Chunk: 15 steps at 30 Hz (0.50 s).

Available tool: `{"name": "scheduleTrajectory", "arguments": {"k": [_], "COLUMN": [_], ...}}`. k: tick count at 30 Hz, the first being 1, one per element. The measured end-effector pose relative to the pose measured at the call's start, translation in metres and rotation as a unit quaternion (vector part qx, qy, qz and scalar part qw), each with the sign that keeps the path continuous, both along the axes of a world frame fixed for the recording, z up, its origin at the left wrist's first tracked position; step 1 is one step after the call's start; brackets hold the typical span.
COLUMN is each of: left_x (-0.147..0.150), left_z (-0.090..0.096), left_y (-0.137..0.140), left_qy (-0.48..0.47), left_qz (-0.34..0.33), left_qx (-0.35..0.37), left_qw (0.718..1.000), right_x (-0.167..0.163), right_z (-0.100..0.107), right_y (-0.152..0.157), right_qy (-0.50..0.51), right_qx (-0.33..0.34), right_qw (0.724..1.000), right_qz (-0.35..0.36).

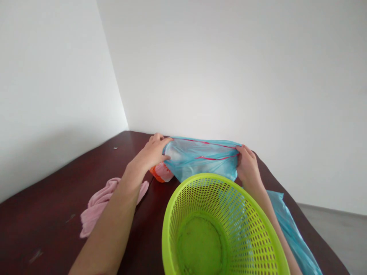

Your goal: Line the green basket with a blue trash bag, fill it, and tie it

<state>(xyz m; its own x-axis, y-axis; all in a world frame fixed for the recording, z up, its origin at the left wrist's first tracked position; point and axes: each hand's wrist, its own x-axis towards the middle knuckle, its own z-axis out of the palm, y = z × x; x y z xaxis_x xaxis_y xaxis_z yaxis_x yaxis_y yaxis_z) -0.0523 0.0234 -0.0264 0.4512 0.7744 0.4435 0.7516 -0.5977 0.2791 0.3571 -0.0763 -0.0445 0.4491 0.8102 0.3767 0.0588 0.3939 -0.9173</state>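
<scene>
At frame centre, the left hand and right hand grip opposite ends of the blue bag; uneven pulling could tear its thin film.

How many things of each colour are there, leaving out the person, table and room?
Blue: 2, the blue bag held by the left hand and right hand, and the blue plastic at right (perhaps joined out of sight)
Green: 1, basket
Pink: 1, cloth
Orange and pink: 1, packet, partly hidden
White: 1, tiny scrap
Total: 6, or 5 if the blue pieces join
</scene>
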Motion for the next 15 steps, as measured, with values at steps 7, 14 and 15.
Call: {"name": "scheduleTrajectory", "arguments": {"k": [7,14,15], "left_x": [0.082,0.110,0.111], "left_z": [-0.007,-0.044,-0.048], "left_y": [-0.028,-0.026,-0.027], "left_qy": [-0.143,-0.030,-0.038], "left_qz": [-0.046,-0.189,-0.211], "left_qx": [-0.055,-0.147,-0.145], "left_qw": [0.987,0.970,0.966], "right_x": [-0.023,-0.001,0.003], "right_z": [0.020,-0.001,-0.009], "right_y": [-0.014,-0.006,-0.002], "right_qy": [0.028,-0.199,-0.268], "right_qx": [-0.055,-0.135,-0.145], "right_qw": [0.989,0.966,0.950], "right_qz": [0.132,0.098,0.061]}}
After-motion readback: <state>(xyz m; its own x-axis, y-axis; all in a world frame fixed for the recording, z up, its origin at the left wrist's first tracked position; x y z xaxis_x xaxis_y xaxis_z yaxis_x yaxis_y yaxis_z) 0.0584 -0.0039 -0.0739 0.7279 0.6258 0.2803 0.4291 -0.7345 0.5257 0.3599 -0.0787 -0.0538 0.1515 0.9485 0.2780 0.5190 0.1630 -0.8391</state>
